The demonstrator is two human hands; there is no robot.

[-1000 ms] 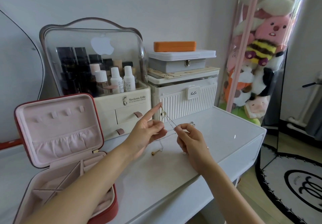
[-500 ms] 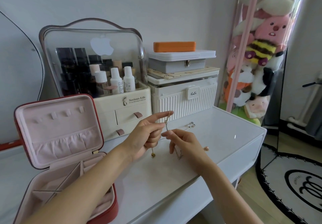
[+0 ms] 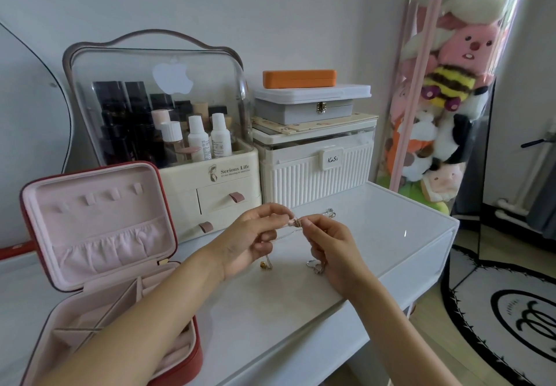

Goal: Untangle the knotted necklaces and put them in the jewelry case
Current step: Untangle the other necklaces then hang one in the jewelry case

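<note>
A small gold knot of tangled thin chain necklaces [image 3: 297, 223] sits pinched between the two hands, held in the air just above the white glossy tabletop [image 3: 391, 235]. The left hand [image 3: 252, 241] grips the knot from its left side with thumb and forefinger closed on it, the other fingers curled loosely beneath; the right hand [image 3: 331, 250] pinches the same knot from the right, its fingertips almost meeting those of the left hand. From the knot, fine chain strands hang down: one ends in a small gold bead pendant [image 3: 264, 264] below the left hand, another in a silver looped pendant [image 3: 316, 267] below the right hand, both at or just over the tabletop. How many separate chains are in the knot cannot be told. A silver clasp-like piece [image 3: 329, 213] lies on the tabletop just behind the knot. Both forearms reach in from the near edge and converge on the knot, wrists slightly raised. To the left of the knot, the red zip-around jewelry case with pale pink lining [image 3: 99, 235] stands open on the tabletop, its lid upright with four small tabs and a gathered pocket, its divided base partly hidden by the left forearm. Behind the knot stand a cream cosmetic organiser with a clear domed lid [image 3: 210, 181] and a cream ribbed storage box [image 3: 316, 175].
</note>
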